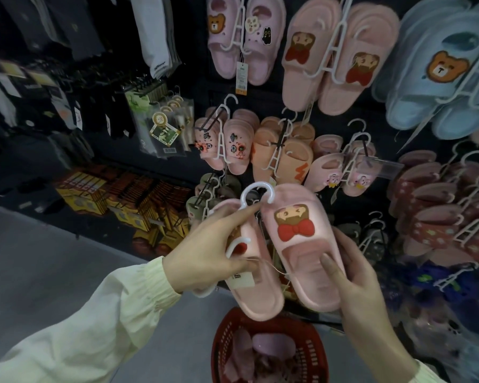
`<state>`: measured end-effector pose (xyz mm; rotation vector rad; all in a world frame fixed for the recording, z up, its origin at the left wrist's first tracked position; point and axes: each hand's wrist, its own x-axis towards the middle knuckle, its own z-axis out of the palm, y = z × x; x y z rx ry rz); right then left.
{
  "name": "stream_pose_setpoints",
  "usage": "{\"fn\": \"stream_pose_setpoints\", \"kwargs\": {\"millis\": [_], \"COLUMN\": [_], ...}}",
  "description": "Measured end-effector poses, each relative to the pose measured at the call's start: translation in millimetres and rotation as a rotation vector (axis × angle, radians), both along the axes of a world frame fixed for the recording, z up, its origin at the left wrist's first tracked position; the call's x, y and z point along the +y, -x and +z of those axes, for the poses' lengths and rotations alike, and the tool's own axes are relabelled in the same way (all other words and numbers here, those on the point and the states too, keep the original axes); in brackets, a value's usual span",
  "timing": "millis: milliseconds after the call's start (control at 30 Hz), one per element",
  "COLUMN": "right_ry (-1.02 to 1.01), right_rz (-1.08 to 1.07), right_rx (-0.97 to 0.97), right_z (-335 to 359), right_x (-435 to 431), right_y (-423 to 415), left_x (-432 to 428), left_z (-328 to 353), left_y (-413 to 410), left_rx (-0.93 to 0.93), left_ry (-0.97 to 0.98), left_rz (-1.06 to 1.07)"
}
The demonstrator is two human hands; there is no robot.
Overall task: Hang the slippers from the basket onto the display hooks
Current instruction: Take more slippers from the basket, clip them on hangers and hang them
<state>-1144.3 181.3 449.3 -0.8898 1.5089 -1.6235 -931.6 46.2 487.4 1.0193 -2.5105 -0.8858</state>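
Two pink slippers, one pair clipped on one white hanger, are held up before the display wall, just above the basket. The toe band shows a cartoon figure with a red bow; the left slipper's patch is mostly hidden. Left hand curls round left slipper and hanger, forefinger stretched toward the hook. Right hand grips right slipper, thumb on insole, fingers behind. One red basket sits below, cut off at frame bottom; its contents are dim and uncountable.

Partly out of sight
Our left hand hides one slipper's front; the bottom edge cuts off the basket.
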Motion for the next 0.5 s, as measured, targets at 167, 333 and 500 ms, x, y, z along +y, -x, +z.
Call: {"fn": "stream_pose_setpoints", "kwargs": {"millis": [167, 333, 500], "right_ry": [0.029, 0.024, -0.029], "right_rz": [0.039, 0.070, 0.135], "right_rx": [-0.015, -0.033, -0.047], "right_z": [-2.8, -6.0, -11.8], "right_x": [-1.4, 1.9, 6.9], "right_y": [-12.6, -19.5, -19.7], "left_x": [6.0, 16.1, 20.8], "left_z": [-6.1, -4.3, -8.3], "left_y": [7.5, 12.3, 17.3], "left_rx": [-0.018, -0.016, -0.069], "left_ry": [0.048, 0.100, 0.200], "left_rz": [0.004, 0.084, 0.155]}}
